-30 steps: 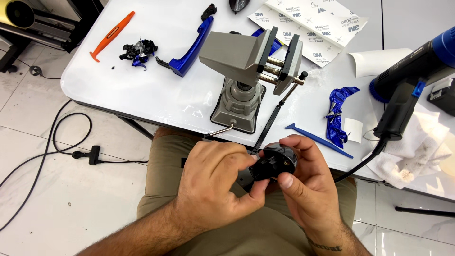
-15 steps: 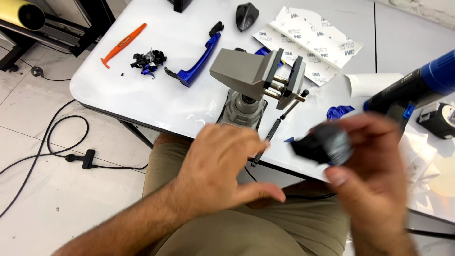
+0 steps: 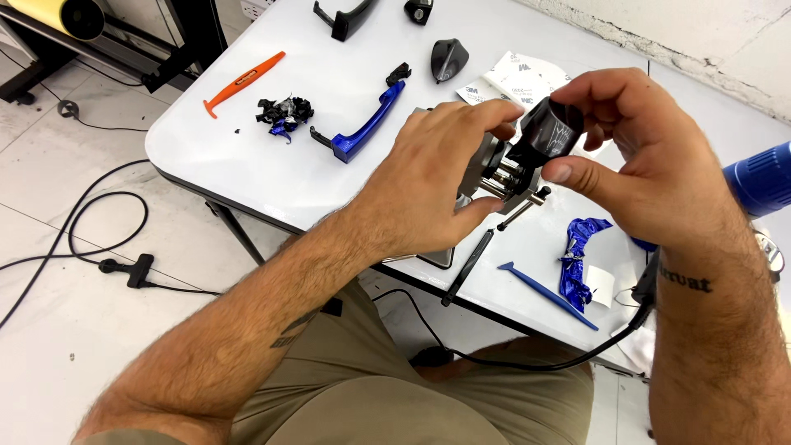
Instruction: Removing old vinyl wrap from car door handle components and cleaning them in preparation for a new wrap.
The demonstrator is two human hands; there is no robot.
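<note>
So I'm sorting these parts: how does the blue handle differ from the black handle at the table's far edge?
The blue handle is glossy blue; the black handle is plain black. The blue handle lies whole in view near the table's middle, beside scraps; the black handle is cut off by the picture's top edge. Both are curved bar-shaped handles lying on the white table, untouched by either hand.

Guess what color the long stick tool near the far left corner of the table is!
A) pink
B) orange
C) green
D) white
B: the flat stick tool lying on the white table beside the crumpled scraps is bright orange.
</note>
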